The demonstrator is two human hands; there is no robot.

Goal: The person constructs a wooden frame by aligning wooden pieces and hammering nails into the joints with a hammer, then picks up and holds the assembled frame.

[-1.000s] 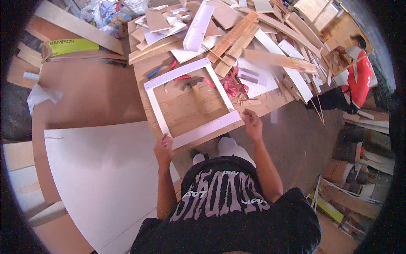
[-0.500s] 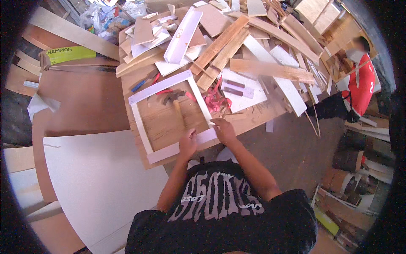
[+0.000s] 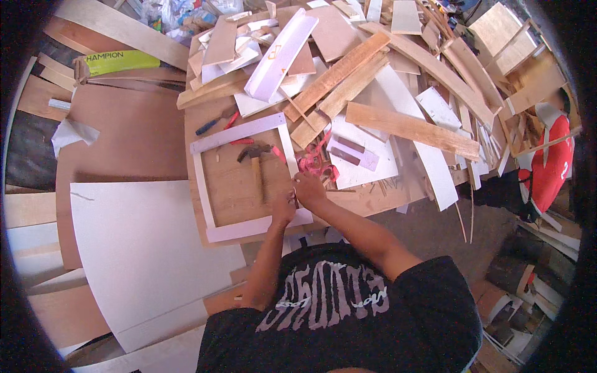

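- A lime-green package (image 3: pixel 122 60) lies well left of the frame and beyond it.
- A brown board (image 3: pixel 124 137) spreads to the left of the frame; a large white sheet (image 3: pixel 149 248) lies left of it too, and nearer the person.
- A tool with blue and red handles (image 3: pixel 204 128) lies just past the frame's far left corner.
- The pale four-sided frame (image 3: pixel 237 132) lies flat on the wooden worktable (image 3: pixel 229 199), close to the table's near edge.
- Inside the frame, a claw hammer (image 3: pixel 257 175) rests on the tabletop, its head toward the far rail.
- The left hand (image 3: pixel 283 210) is over the frame's near right corner, fingers curled; whether they grip anything, I cannot tell.
- The right hand (image 3: pixel 311 191) is at the frame's right rail, close beside the left hand, fingers bent inward; I cannot tell whether they pinch something.
- A tangled pink-red strap (image 3: pixel 320 166) lies just right of the frame.
- A long wooden plank (image 3: pixel 413 132) lies farther right of the frame, amid piled offcuts.
- A person in a red top (image 3: pixel 553 165) is well right of the frame.
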